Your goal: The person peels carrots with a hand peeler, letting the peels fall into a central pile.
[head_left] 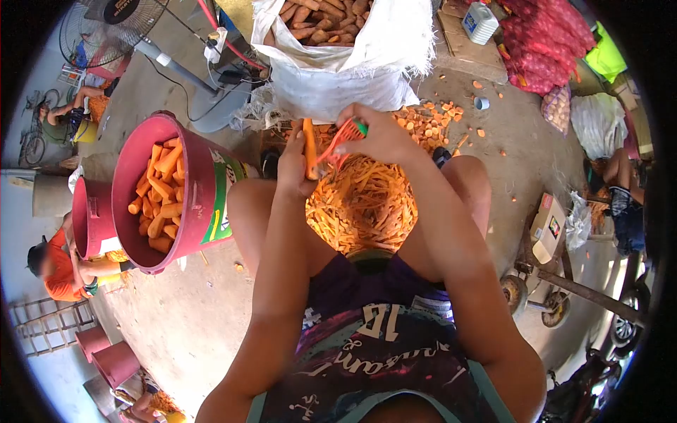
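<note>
- So the left hand has its fingers curled round one carrot, held roughly upright in the view. Its skin looks bright and smooth, so my guess is most of it is peeled, though the side against the palm is hidden.
- Right hand is closed on a red peeler, fingers bent and bunched round the handle, thumb near the frame. Exact fingertip grip? Can't tell. The peeler is right beside the carrot, but no way to say if the blade is touching.
- Done pile, far as I can judge: off to the left of the left fingers there's a pink tub with a decent heap of clean orange carrots. They look peeled, and the heap sits below the rim.
- Not done, I'd say: out past both sets of fingertips, a white sack has loads of duller, rough-skinned carrots. Easily a lot left there.
- Just below the fingers, between the knees, there's a big mound of peels, so plenty is peeled already.
- Cut bits lie on the floor beyond the right fingers.
</note>
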A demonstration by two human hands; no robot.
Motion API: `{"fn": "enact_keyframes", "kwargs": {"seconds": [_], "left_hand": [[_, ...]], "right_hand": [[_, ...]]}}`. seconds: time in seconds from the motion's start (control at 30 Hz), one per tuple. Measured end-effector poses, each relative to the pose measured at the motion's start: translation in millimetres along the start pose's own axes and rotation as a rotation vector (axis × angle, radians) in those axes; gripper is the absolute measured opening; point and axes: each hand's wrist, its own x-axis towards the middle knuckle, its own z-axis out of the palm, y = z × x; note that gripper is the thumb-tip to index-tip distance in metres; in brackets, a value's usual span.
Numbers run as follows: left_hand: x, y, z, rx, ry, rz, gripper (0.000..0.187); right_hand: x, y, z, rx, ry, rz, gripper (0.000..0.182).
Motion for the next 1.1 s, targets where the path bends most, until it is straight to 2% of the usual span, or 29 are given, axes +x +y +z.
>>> {"fn": "enact_keyframes", "kwargs": {"seconds": [0.03, 0.1, 0.17, 0.23, 0.33, 0.4, 0.5, 0.6, 0.7, 0.8, 0.83, 0.87, 0.9, 0.97, 1.0, 1.1], "left_hand": [[2, -4, 0, 0.0, -0.002, 0.001, 0.05], [-4, -4, 15, -0.014, -0.008, -0.026, 0.051], [-7, -1, 21, -0.013, -0.057, -0.004, 0.051], [-13, 8, 27, 0.125, -0.082, 0.009, 0.051], [-4, 4, 18, 0.107, -0.122, 0.021, 0.052], [-4, 2, 15, 0.107, -0.102, 0.022, 0.052], [-5, 2, 14, 0.074, -0.058, 0.023, 0.052], [-9, 1, 24, 0.036, -0.031, 0.004, 0.053], [-8, 1, 24, 0.078, -0.085, -0.025, 0.054], [-9, 5, 12, 0.162, -0.189, -0.079, 0.054], [-11, 5, 8, 0.207, -0.23, -0.126, 0.053], [-23, 11, 27, 0.188, -0.174, -0.113, 0.052], [-28, 14, 22, 0.19, -0.176, -0.113, 0.052], [-34, 25, 11, 0.185, -0.399, -0.185, 0.052], [-33, 24, 12, 0.186, -0.4, -0.184, 0.052], [-23, 16, 10, 0.057, -0.085, -0.023, 0.049]], "right_hand": [[-1, -4, 4, 0.021, -0.083, -0.052, 0.054], [1, -1, 4, 0.014, -0.068, -0.042, 0.054], [7, 9, 3, 0.052, -0.038, -0.123, 0.051], [6, 9, 1, 0.065, -0.046, -0.096, 0.049], [6, 8, 0, 0.083, -0.056, -0.085, 0.046], [6, 6, 0, 0.097, -0.06, -0.101, 0.044], [7, 7, -1, 0.113, -0.175, -0.064, 0.041], [9, 15, 1, 0.111, -0.149, -0.084, 0.049], [10, 17, -1, 0.123, -0.103, -0.131, 0.047], [11, 18, -16, 0.038, -0.046, -0.062, 0.046], [14, 21, -23, -0.007, 0.087, 0.011, 0.046], [17, 25, -30, -0.051, 0.219, 0.085, 0.046], [22, 36, -37, -0.05, 0.223, 0.085, 0.046], [28, 42, -46, 0.063, 0.293, 0.123, 0.046], [24, 39, -47, -0.014, 0.312, 0.123, 0.047], [18, 24, -31, 0.017, 0.228, 0.1, 0.049]]}}
